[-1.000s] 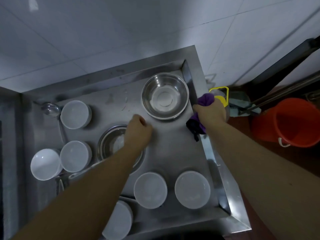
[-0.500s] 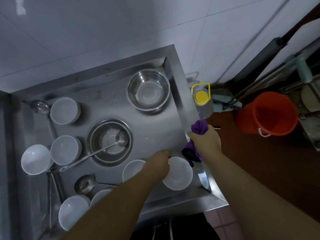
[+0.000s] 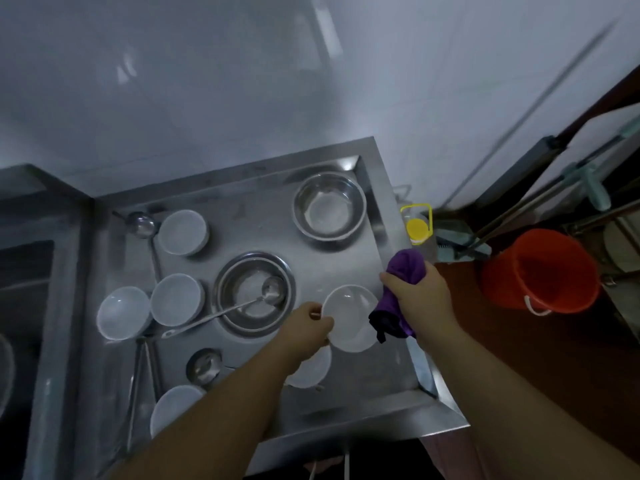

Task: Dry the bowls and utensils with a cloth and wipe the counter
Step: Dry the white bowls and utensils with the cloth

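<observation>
Now my left hand [image 3: 304,325] pinches a bowl [image 3: 349,317] by its rim; beside the bowl, my right hand [image 3: 420,299] grips the cloth [image 3: 403,271], which should go inside next.

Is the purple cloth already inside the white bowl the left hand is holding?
No, the purple cloth stays bunched in the right hand beside the white bowl, whose rim the left hand grips.

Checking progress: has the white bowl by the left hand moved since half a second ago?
Yes. The left hand has lifted the white bowl, now overlapping its neighbour bowl.
</observation>
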Tool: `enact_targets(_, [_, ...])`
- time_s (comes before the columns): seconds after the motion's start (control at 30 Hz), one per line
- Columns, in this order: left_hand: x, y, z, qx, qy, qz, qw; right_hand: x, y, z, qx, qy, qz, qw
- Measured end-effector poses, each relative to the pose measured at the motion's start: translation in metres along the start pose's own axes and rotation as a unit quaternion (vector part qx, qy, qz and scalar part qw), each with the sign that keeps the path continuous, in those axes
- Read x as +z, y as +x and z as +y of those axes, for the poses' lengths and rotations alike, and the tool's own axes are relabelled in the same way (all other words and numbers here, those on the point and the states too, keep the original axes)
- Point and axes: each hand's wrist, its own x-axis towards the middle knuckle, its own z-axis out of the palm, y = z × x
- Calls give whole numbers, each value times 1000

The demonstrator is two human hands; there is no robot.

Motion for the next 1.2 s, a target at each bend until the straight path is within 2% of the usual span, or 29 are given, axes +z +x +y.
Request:
enact_targets(0.1, [-33,-15,-5,-22,-136,8,990,20,-24,-27,-26,24,-32,999])
enact_targets(0.2, [-71,-39,-9,-10,-256,2,967,47,-55,-55,-53,45,-62,996])
enact_targets(0.4, [-140,-98,-13,47,-388,-37,920,115,-124,-101,-134,15,-168,977])
enact_targets(0.53, [-181,-142,-15,143,-405,-106,897,162,-174,-126,-247,-110,-225,936])
enact_targets(0.6, [-201,-158,-18,179,-392,-120,894,180,-197,-136,-308,-176,-227,907])
enact_targets(0.7, [-233,-176,-30,192,-424,-139,874,201,-226,-145,-379,-222,-214,872])
enact_targets(0.8, [-260,-194,-39,204,-452,-189,848,217,-251,-151,-403,-222,-188,868])
enact_targets(0.9, [-275,-205,-44,191,-468,-202,839,228,-273,-154,-401,-199,-177,876])
enact_targets(1.03, [-277,-213,-53,135,-504,-211,827,234,-292,-155,-375,-210,-213,877])
enact_targets(1.1, [-281,-217,-54,126,-514,-219,820,231,-298,-156,-386,-255,-241,853])
enact_targets(1.2, [-285,-223,-52,136,-514,-217,819,222,-303,-161,-443,-316,-239,804])
